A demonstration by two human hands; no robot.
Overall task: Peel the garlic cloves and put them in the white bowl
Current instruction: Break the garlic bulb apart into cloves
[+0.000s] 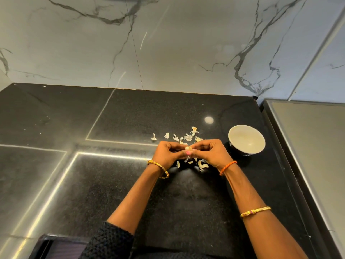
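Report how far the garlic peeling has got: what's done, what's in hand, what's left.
Done: some peeling, judging by the papery skins scattered on the black counter, with more lying under the hands. In hand: the left hand and right hand both pinch one garlic clove. Left: that clove must go into the white bowl, which looks empty, though its near inner wall is out of sight.

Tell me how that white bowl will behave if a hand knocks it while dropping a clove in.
The white bowl flares wide from what looks like a narrow dark base, so a knock on the rim would probably tip it. The black counter is glossy, so it may slide instead. It looks empty, so likely light, with little to steady it.
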